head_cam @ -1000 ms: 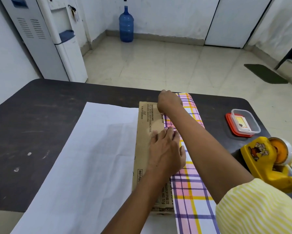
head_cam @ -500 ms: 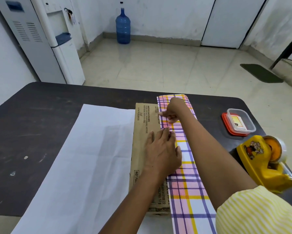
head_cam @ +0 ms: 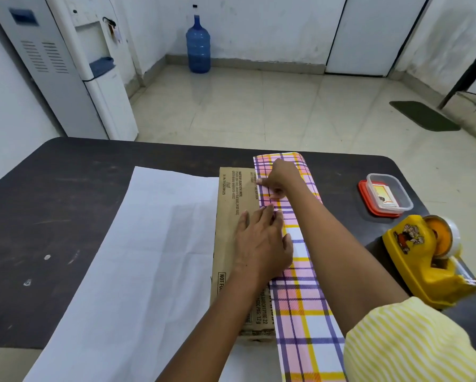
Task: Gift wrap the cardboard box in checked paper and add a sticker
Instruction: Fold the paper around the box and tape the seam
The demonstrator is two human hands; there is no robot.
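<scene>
A long flat cardboard box (head_cam: 232,216) lies on the dark table, on the white back of the wrapping sheet (head_cam: 137,257). The sheet's right flap, pink, purple and yellow checked paper (head_cam: 303,299), is folded over the box's right half. My left hand (head_cam: 261,244) lies flat, palm down, on the box top, pinning the flap's edge near the middle. My right hand (head_cam: 279,177) presses the same edge near the box's far end, fingers curled with the tips on the paper. A clear lidded tub (head_cam: 388,194) on a red lid holds printed cards or stickers.
A yellow tape dispenser (head_cam: 427,257) with a tape roll stands at the table's right edge, near my right sleeve. The table's (head_cam: 52,216) left half is bare beside the spread sheet. Beyond the table are a tiled floor, a water dispenser and a blue water bottle.
My right hand slid from the box's far end a little toward me along the flap edge. The checked flap now shows beyond it. My left hand stayed pressed flat.
</scene>
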